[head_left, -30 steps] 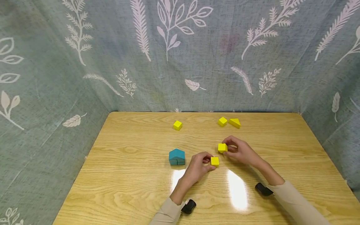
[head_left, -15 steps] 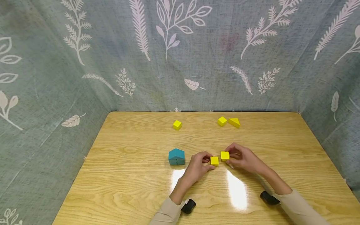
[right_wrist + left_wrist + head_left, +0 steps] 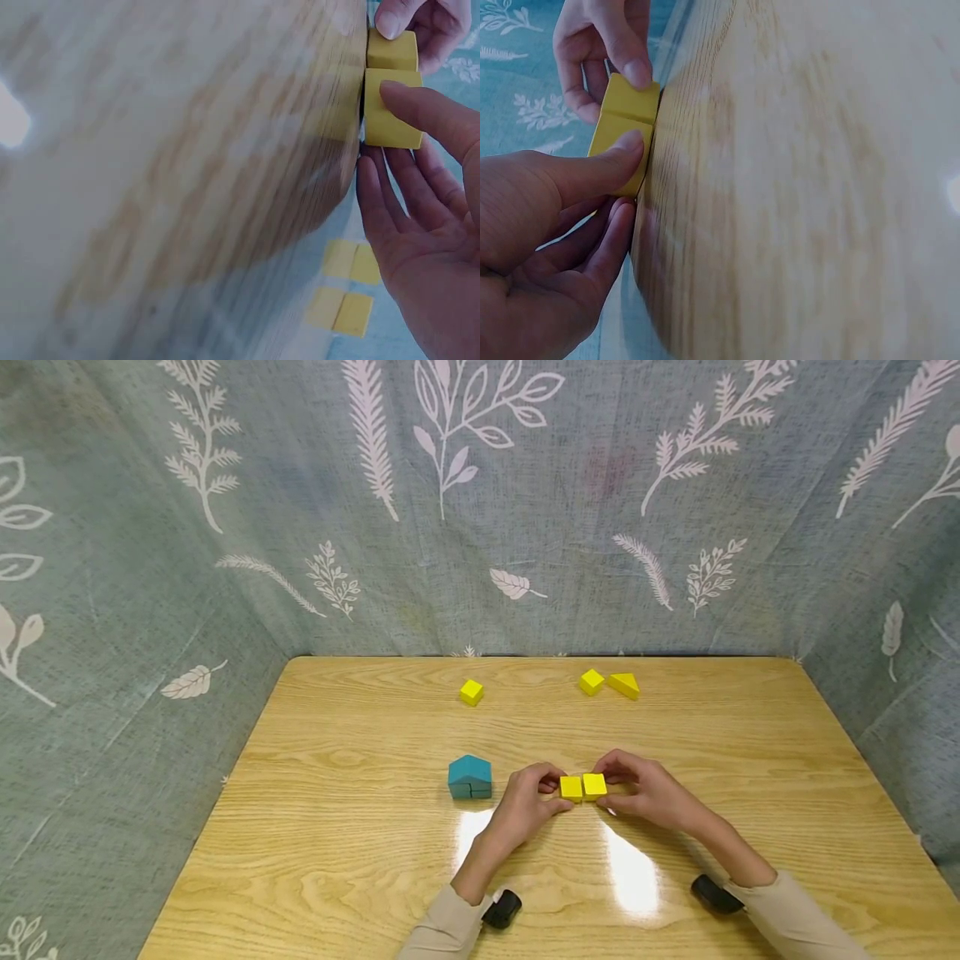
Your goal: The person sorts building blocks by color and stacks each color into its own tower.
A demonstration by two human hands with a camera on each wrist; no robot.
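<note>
Two yellow cubes stand side by side on the wooden table in the head view. My left hand (image 3: 525, 806) pinches the left cube (image 3: 571, 788) between thumb and fingers. On the other side, my right hand (image 3: 652, 795) pinches the right cube (image 3: 595, 787), with its thumb at the front and fingers behind. The left wrist view shows the near cube (image 3: 613, 133) lined up against the far one (image 3: 628, 101). From the right wrist, the right-hand cube (image 3: 394, 126) shows its front face under my thumb.
A teal house-shaped group of blocks (image 3: 470, 778) stands left of my left hand. Farther back on the table (image 3: 360, 843) are a yellow cube (image 3: 472, 692), another yellow cube (image 3: 592, 682) and a yellow triangular block (image 3: 624, 685). Leaf-patterned cloth (image 3: 420, 593) hangs behind the table.
My right hand has brought its yellow cube toward me, then left, up to the cube in my left hand. The left hand has stayed in place.
</note>
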